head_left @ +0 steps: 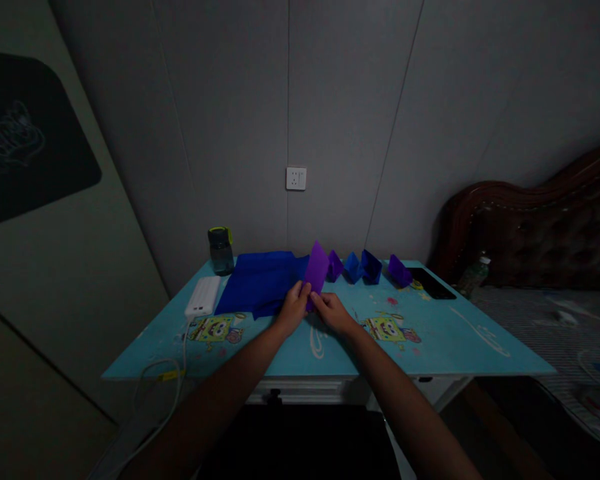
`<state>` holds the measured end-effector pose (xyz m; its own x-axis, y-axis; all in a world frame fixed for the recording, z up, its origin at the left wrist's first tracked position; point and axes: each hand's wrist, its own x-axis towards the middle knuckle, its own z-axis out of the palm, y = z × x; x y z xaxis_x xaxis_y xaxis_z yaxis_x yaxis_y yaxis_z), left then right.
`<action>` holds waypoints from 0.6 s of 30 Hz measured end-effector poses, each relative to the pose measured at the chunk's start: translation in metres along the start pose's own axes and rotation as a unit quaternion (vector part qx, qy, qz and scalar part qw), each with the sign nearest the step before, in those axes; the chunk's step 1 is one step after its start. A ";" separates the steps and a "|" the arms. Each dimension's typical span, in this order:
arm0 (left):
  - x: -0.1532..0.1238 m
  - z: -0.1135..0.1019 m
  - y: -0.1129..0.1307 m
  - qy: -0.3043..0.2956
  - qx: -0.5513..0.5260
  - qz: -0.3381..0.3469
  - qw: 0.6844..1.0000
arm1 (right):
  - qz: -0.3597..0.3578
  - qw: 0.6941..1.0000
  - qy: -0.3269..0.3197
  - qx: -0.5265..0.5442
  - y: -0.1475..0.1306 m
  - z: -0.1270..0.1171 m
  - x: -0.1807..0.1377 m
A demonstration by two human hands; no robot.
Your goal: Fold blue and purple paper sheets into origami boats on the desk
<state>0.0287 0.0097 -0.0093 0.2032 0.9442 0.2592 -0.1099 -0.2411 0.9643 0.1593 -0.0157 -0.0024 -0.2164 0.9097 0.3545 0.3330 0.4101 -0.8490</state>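
A folded sheet of purple paper (317,265) stands tilted upright between my two hands, above the middle of the table. My left hand (295,303) pinches its lower left part. My right hand (331,311) grips the lower right edge, close beside the left thumb. Behind and left of the paper lie blue paper sheets (260,280), spread flat and overlapping. To the right stand several folded paper pieces: a small purple one (335,267), a blue one (353,267), a dark blue one (371,267) and another purple one (399,271).
A dark water bottle (221,252) and a white power bank (203,297) with a cable are at the table's left. A black phone (433,283) lies at the right. The light-blue tabletop (445,340) has cartoon prints. A bed (525,300) stands right of it.
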 end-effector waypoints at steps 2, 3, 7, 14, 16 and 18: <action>0.001 0.000 0.001 0.016 0.006 0.009 1.000 | 0.005 1.000 -0.019 0.002 0.000 0.000 0.000; 0.001 0.000 0.001 0.021 0.008 0.010 1.000 | 0.009 1.000 -0.026 0.004 0.000 0.000 0.000; 0.001 0.000 0.000 0.023 0.014 -0.002 1.000 | 0.026 0.999 -0.031 0.021 0.000 0.000 -0.001; 0.001 0.001 0.001 0.013 -0.006 0.011 1.000 | 0.004 1.000 -0.017 0.002 -0.001 0.000 -0.001; 0.002 0.001 0.000 0.008 0.002 0.015 1.000 | 0.010 1.000 -0.007 0.004 -0.001 -0.001 0.000; 0.002 0.001 -0.001 0.001 0.013 0.017 1.000 | 0.013 1.000 -0.003 0.001 -0.001 -0.002 0.001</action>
<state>0.0304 0.0119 -0.0097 0.1983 0.9355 0.2923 -0.0909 -0.2794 0.9559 0.1611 -0.0153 -0.0005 -0.2140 0.9197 0.3293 0.3370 0.3859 -0.8588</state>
